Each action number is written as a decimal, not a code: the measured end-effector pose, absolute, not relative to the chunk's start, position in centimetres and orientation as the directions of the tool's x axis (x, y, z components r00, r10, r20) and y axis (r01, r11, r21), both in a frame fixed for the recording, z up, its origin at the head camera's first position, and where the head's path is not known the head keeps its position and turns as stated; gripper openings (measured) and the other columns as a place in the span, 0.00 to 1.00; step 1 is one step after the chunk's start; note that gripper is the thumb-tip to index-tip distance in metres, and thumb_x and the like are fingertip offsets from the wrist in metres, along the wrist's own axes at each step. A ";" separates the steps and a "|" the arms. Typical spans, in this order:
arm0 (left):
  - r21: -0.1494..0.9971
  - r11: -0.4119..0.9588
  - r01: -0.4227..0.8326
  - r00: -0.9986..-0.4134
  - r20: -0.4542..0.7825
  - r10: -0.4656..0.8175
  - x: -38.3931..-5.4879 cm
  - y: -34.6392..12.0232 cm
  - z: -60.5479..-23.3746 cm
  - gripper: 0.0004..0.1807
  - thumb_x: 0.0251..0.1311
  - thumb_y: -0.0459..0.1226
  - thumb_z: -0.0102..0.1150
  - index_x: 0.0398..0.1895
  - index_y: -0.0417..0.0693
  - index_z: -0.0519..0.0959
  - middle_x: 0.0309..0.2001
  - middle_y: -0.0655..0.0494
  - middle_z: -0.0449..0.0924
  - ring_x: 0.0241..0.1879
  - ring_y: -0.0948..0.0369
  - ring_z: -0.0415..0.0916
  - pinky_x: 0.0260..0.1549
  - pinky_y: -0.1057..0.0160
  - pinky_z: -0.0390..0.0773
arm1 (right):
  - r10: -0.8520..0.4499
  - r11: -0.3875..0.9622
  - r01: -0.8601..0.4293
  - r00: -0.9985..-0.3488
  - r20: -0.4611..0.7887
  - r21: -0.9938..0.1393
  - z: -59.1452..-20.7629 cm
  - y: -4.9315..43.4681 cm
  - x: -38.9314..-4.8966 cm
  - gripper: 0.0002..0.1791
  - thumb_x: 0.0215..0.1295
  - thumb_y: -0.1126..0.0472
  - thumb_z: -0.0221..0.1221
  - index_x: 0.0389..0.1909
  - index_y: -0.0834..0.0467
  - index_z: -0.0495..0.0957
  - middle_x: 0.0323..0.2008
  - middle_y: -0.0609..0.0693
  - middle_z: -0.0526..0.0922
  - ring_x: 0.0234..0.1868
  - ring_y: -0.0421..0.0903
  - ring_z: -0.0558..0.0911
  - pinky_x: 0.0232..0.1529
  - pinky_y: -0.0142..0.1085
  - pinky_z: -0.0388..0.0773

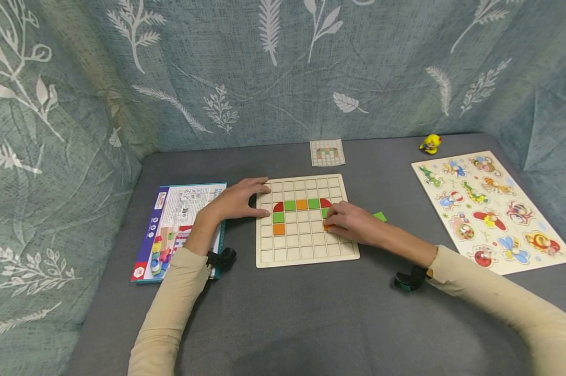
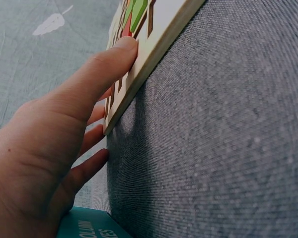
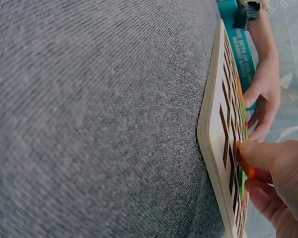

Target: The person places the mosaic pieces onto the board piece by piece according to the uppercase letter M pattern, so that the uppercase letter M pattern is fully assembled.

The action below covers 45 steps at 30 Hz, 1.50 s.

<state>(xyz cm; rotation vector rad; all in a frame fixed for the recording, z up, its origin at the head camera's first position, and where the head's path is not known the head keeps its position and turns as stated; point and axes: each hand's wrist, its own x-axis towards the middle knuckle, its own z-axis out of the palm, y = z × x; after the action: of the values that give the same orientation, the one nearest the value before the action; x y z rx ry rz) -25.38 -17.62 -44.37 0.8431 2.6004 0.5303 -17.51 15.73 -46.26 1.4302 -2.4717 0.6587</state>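
Note:
A wooden grid board [image 1: 306, 254] lies on the table, with an arch of red, green and orange tiles set in its cells. My right hand [image 1: 353, 222] is over the board's right side, pinching an orange square tile [image 3: 245, 162] between thumb and fingers. The tile stands tilted against the grid in the right wrist view. At the left edge, my left hand [image 1: 238, 199] has its thumb on the board and its relaxed fingers along the upper left corner. A loose green tile [image 1: 380, 216] shows on the table, partly behind the right hand.
Behind the board lies a small pattern card [image 1: 327, 152] printed with a similar arch. A boxed set [image 1: 184, 209] is at left, partly under the left forearm. An insect puzzle board [image 1: 492, 211] is at right, with a yellow figurine [image 1: 430, 144] behind it.

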 end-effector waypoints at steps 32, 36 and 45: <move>0.463 0.748 0.475 -0.760 -0.212 0.614 -25.5 -17.8 -44.2 0.38 0.55 0.58 0.64 0.68 0.54 0.70 0.77 0.53 0.52 0.76 0.49 0.49 0.69 0.40 0.59 | -0.649 0.657 -0.704 -0.710 0.273 -0.269 -44.8 22.3 -14.0 0.22 0.55 0.59 0.70 0.52 0.57 0.81 0.50 0.53 0.80 0.51 0.50 0.78 0.44 0.45 0.80; 0.457 0.750 0.477 -0.762 -0.209 0.612 -25.5 -17.8 -44.2 0.38 0.55 0.58 0.65 0.67 0.54 0.70 0.77 0.53 0.52 0.76 0.49 0.49 0.69 0.41 0.59 | -0.598 0.689 -0.655 -0.756 0.266 -0.312 -44.8 24.0 -13.8 0.25 0.55 0.61 0.70 0.55 0.59 0.79 0.52 0.55 0.79 0.52 0.51 0.78 0.47 0.47 0.78; 0.460 0.751 0.473 -0.764 -0.211 0.610 -25.4 -17.7 -44.4 0.38 0.55 0.58 0.65 0.68 0.53 0.70 0.77 0.53 0.53 0.76 0.49 0.49 0.69 0.40 0.60 | -0.561 0.709 -0.626 -0.779 0.279 -0.325 -45.1 25.7 -13.8 0.26 0.53 0.64 0.71 0.55 0.62 0.78 0.52 0.57 0.80 0.53 0.53 0.78 0.52 0.47 0.75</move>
<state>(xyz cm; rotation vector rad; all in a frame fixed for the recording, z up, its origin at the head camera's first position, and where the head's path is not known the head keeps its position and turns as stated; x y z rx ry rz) -25.42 -17.65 -44.44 0.8338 2.6015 0.5483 -13.75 25.65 -45.12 0.9642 -2.7542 0.6112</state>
